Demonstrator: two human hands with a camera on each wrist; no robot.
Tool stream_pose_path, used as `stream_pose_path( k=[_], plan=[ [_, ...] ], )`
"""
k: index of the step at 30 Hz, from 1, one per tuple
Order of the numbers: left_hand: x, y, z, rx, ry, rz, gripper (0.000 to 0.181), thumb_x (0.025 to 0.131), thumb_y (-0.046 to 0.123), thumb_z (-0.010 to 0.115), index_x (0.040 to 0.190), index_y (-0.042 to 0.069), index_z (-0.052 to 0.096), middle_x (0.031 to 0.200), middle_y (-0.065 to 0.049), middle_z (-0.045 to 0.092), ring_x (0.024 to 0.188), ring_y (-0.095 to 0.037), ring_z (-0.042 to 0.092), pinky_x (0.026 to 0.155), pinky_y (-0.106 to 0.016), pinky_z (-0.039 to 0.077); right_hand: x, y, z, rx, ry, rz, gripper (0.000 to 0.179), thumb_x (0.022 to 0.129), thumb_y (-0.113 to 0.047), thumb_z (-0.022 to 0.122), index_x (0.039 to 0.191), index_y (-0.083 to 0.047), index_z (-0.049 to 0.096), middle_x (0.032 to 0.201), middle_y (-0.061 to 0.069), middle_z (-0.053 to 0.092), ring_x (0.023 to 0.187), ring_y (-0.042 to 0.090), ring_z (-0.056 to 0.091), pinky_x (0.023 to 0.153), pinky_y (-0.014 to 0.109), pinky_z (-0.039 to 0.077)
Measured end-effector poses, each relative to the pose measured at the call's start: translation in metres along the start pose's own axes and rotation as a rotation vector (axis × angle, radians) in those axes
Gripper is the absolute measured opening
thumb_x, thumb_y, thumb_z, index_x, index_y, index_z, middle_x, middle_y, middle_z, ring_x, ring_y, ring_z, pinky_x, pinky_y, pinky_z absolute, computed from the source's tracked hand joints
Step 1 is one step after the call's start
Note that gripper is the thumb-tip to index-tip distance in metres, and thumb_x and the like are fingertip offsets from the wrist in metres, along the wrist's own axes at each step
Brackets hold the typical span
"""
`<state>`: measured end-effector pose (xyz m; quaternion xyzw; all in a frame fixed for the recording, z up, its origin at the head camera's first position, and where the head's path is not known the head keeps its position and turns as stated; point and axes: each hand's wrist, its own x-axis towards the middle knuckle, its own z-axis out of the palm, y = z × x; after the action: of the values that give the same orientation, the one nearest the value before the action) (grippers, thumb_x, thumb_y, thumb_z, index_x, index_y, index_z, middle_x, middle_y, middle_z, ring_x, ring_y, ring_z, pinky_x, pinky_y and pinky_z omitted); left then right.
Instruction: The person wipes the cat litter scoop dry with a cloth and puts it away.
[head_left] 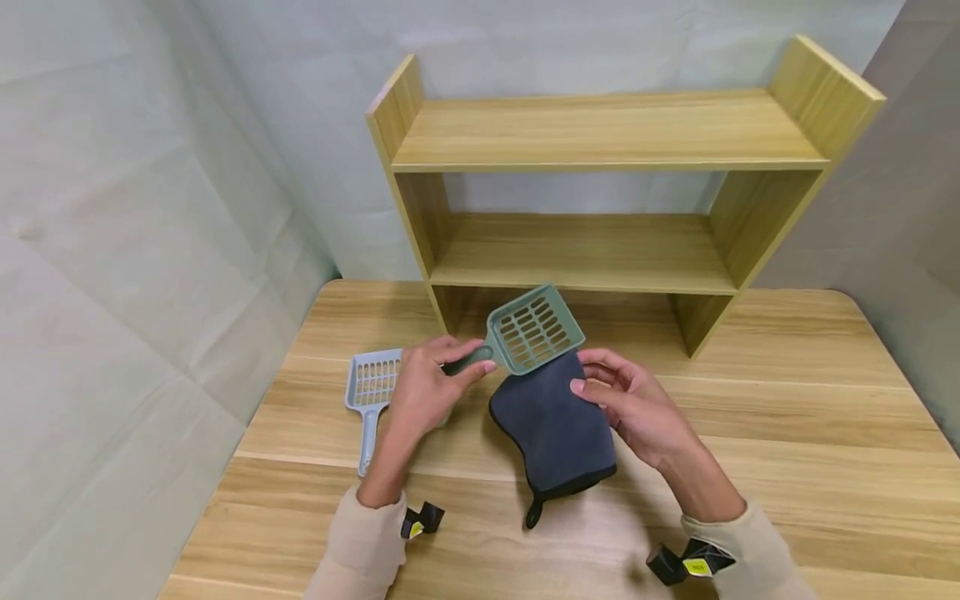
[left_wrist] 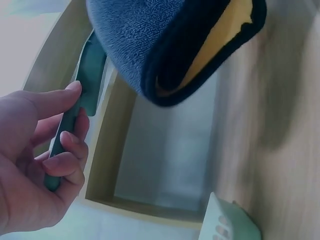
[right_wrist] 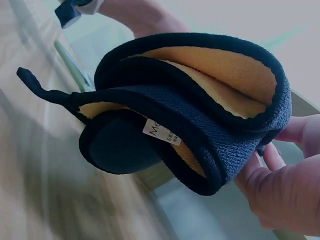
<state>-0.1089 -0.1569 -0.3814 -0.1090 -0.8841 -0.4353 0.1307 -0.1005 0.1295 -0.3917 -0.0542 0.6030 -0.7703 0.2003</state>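
My left hand (head_left: 431, 379) grips the handle of a dark green slotted litter scoop (head_left: 536, 327), raised over the table with its pan toward the right. My right hand (head_left: 637, 404) pinches the upper right side of a folded navy cleaning cloth (head_left: 558, 425) with black edging and a hanging loop. The scoop's pan overlaps the top of the cloth in the head view. In the right wrist view the cloth (right_wrist: 240, 145) shows its layers, an orange inner side and a white label (right_wrist: 162, 132). The left wrist view shows the fingers curled round the green handle (left_wrist: 57, 145).
A pale blue litter scoop (head_left: 369, 425) lies on the wooden table (head_left: 787, 467) at left, partly behind my left hand. Beside it, a mint-green slotted item (left_wrist: 230, 222) shows in the left wrist view. A two-tier wooden shelf (head_left: 592, 250) stands at the back.
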Motion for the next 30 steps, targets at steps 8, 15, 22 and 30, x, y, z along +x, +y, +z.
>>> stream_pose_path(
  k=[8, 15, 22, 30],
  plan=[
    [0.002, 0.003, 0.006, 0.056, 0.008, 0.034, 0.038, 0.087, 0.021, 0.091, 0.121, 0.006, 0.082, 0.102, -0.011, 0.081, 0.082, -0.02, 0.07, 0.067, -0.024, 0.049, 0.002, 0.01, 0.01, -0.048, -0.128, -0.019, 0.028, 0.102, -0.003, 0.069, 0.127, -0.014, 0.065, 0.11, -0.005, 0.068, 0.086, 0.004, 0.065, 0.07, 0.017, 0.053],
    [-0.004, 0.011, -0.003, 0.061, -0.004, 0.028, 0.035, 0.089, 0.019, 0.09, 0.122, 0.009, 0.082, 0.108, -0.011, 0.081, 0.09, -0.023, 0.073, 0.073, -0.029, 0.053, 0.001, 0.014, 0.004, 0.011, -0.178, 0.011, 0.031, 0.104, -0.002, 0.065, 0.131, -0.018, 0.065, 0.114, -0.005, 0.071, 0.096, 0.01, 0.071, 0.08, 0.024, 0.06],
    [-0.009, 0.023, -0.034, 0.134, 0.023, 0.033, 0.033, 0.091, 0.019, 0.088, 0.122, 0.009, 0.082, 0.11, -0.009, 0.082, 0.097, -0.023, 0.078, 0.08, -0.038, 0.06, -0.005, 0.008, -0.01, 0.018, -0.132, 0.05, 0.034, 0.107, -0.007, 0.062, 0.139, -0.019, 0.063, 0.123, -0.004, 0.072, 0.108, 0.014, 0.072, 0.089, 0.029, 0.062],
    [-0.01, 0.051, -0.077, 0.204, 0.092, -0.07, 0.03, 0.094, 0.022, 0.086, 0.122, 0.011, 0.083, 0.107, -0.012, 0.083, 0.083, -0.023, 0.073, 0.069, -0.027, 0.052, -0.011, 0.004, -0.024, 0.027, -0.12, 0.046, 0.035, 0.109, -0.008, 0.06, 0.139, -0.023, 0.064, 0.125, -0.005, 0.073, 0.11, 0.014, 0.073, 0.09, 0.03, 0.062]
  ],
)
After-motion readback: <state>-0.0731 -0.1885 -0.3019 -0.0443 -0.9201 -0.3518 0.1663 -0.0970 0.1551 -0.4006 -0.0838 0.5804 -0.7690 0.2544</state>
